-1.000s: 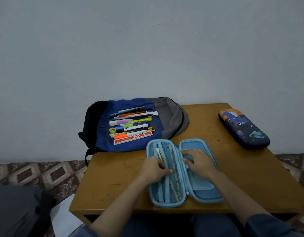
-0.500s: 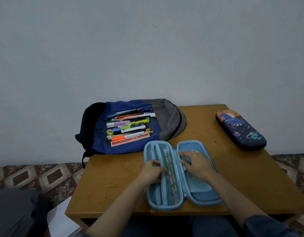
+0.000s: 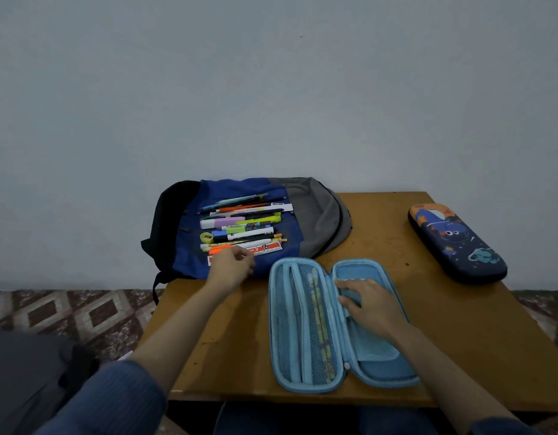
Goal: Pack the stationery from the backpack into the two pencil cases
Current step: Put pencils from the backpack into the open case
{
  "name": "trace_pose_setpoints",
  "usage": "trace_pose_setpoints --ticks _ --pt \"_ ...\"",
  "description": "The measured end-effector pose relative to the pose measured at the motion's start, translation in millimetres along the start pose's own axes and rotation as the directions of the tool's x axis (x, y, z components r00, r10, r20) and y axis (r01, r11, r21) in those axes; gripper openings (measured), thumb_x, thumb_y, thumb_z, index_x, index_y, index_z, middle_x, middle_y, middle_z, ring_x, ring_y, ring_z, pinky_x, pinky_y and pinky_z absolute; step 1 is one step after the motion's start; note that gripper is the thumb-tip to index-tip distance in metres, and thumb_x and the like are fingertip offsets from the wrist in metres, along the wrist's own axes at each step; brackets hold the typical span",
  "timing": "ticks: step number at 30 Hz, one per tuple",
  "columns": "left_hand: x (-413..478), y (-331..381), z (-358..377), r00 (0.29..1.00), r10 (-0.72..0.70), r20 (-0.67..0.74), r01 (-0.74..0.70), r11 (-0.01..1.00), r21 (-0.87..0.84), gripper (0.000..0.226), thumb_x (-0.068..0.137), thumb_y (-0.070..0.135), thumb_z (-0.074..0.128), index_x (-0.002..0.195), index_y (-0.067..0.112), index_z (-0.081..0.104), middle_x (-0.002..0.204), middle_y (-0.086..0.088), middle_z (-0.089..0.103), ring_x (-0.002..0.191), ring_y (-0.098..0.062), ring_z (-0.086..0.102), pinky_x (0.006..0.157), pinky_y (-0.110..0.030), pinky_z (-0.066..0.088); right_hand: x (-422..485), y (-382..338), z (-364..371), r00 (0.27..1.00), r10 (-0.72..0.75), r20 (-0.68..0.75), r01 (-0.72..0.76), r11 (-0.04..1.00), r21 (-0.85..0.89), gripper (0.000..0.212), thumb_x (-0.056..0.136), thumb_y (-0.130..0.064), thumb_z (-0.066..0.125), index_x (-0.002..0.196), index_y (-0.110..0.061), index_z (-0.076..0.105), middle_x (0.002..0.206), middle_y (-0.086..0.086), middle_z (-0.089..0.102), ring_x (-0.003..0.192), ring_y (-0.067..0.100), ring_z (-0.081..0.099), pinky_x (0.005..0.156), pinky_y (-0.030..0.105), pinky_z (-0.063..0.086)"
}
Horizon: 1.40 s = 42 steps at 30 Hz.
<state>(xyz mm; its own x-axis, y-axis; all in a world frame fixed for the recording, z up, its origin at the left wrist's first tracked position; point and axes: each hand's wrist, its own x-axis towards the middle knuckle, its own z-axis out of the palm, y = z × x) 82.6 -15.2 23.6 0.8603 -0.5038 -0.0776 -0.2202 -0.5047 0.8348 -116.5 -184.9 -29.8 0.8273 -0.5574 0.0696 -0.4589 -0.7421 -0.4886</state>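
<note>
A light blue pencil case lies open on the wooden table. A yellow pencil sits behind its mesh pocket. My right hand rests flat in the case's right half. My left hand hovers over the near edge of the blue and grey backpack, fingers loosely curled above the red and white ruler; it holds nothing that I can see. Several pens, markers and highlighters lie in a row on the backpack. A dark blue space-print pencil case lies zipped at the far right.
A plain wall stands right behind the table. A patterned tile floor shows on the left, and a dark grey object sits at the lower left. The table's front edge is near my body.
My left hand has left the mesh pocket of the blue case and moved up and left to the stationery on the backpack. My right hand has stayed in the case.
</note>
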Motion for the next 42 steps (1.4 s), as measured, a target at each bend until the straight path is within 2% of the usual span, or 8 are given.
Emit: trace_pose_setpoints --ticks 5,8,14,22,26,30,35,42 --pt "38 -25 -39 0.981 0.110 -0.158 -0.046 0.931 0.361 0.031 0.092 0.017 0.055 0.121 0.005 0.056 0.116 -0.015 0.062 0.103 -0.028 0.060 0.079 -0.034 0.051 0 1 1 0.999 -0.035 -0.030 0.036 0.999 0.026 0.038 0.093 -0.031 0.055 0.130 -0.025 0.053 0.124 -0.008 0.060 0.123 0.016 0.046 0.092 0.030 0.046" --pt "59 -40 -51 0.990 0.118 -0.076 -0.064 0.861 0.505 0.045 0.091 0.022 0.055 0.133 0.009 0.045 0.125 -0.015 0.057 0.113 -0.030 0.052 0.091 -0.040 0.048 0 2 1 0.998 -0.053 -0.026 0.054 0.999 0.008 0.038 0.093 -0.031 0.054 0.131 -0.026 0.053 0.123 -0.010 0.059 0.122 0.013 0.046 0.088 0.028 0.046" --pt "77 -46 -49 0.994 0.090 0.065 -0.110 0.689 0.716 0.038 0.097 0.017 0.039 0.135 0.014 0.041 0.127 -0.013 0.054 0.110 -0.029 0.054 0.092 -0.041 0.044 -1 3 3 0.998 -0.056 -0.032 0.055 0.998 -0.018 0.037 0.094 -0.035 0.051 0.131 -0.031 0.051 0.124 -0.017 0.057 0.121 0.007 0.044 0.085 0.021 0.043" --pt "92 -52 -46 0.992 0.106 0.075 -0.116 0.464 0.878 0.037 0.092 0.024 0.050 0.127 0.011 0.046 0.129 -0.015 0.041 0.118 -0.030 0.041 0.097 -0.041 0.038 -3 1 2 0.997 -0.068 -0.036 0.067 0.997 -0.032 0.038 0.095 -0.035 0.049 0.132 -0.030 0.049 0.127 -0.018 0.054 0.122 0.005 0.042 0.087 0.019 0.041" --pt "93 -55 -48 0.988 0.147 0.041 -0.109 0.485 0.868 0.032 0.093 0.023 0.049 0.123 0.011 0.050 0.122 -0.013 0.051 0.112 -0.028 0.049 0.092 -0.039 0.043 -3 1 2 0.997 -0.067 -0.042 0.067 0.998 -0.015 0.037 0.095 -0.034 0.050 0.132 -0.029 0.050 0.126 -0.018 0.055 0.122 0.006 0.043 0.087 0.020 0.043" --pt "86 -53 -56 0.983 0.183 -0.001 -0.117 0.634 0.764 0.026 0.094 0.027 0.052 0.113 0.016 0.066 0.107 -0.008 0.066 0.091 -0.023 0.061 0.073 -0.034 0.053 -3 2 2 0.998 -0.058 -0.028 0.057 0.998 -0.022 0.037 0.095 -0.035 0.049 0.132 -0.031 0.049 0.127 -0.018 0.055 0.123 0.006 0.042 0.088 0.023 0.044" --pt "80 -47 -65 0.981 0.170 -0.091 -0.083 0.801 0.593 0.026 0.086 0.028 0.065 0.104 0.011 0.071 0.101 -0.010 0.068 0.087 -0.022 0.061 0.071 -0.034 0.051 -2 -2 1 0.998 -0.051 -0.025 0.050 0.998 -0.042 0.037 0.096 -0.035 0.047 0.133 -0.032 0.047 0.128 -0.018 0.053 0.122 0.005 0.041 0.085 0.019 0.041" --pt "73 -50 -67 0.988 0.129 -0.091 -0.057 0.831 0.553 0.021 0.087 0.022 0.064 0.104 0.011 0.070 0.101 -0.010 0.068 0.087 -0.021 0.060 0.071 -0.034 0.052 -3 -2 2 0.999 -0.045 -0.024 0.044 0.998 -0.035 0.037 0.096 -0.034 0.047 0.133 -0.031 0.047 0.127 -0.017 0.053 0.123 0.006 0.040 0.084 0.020 0.041"
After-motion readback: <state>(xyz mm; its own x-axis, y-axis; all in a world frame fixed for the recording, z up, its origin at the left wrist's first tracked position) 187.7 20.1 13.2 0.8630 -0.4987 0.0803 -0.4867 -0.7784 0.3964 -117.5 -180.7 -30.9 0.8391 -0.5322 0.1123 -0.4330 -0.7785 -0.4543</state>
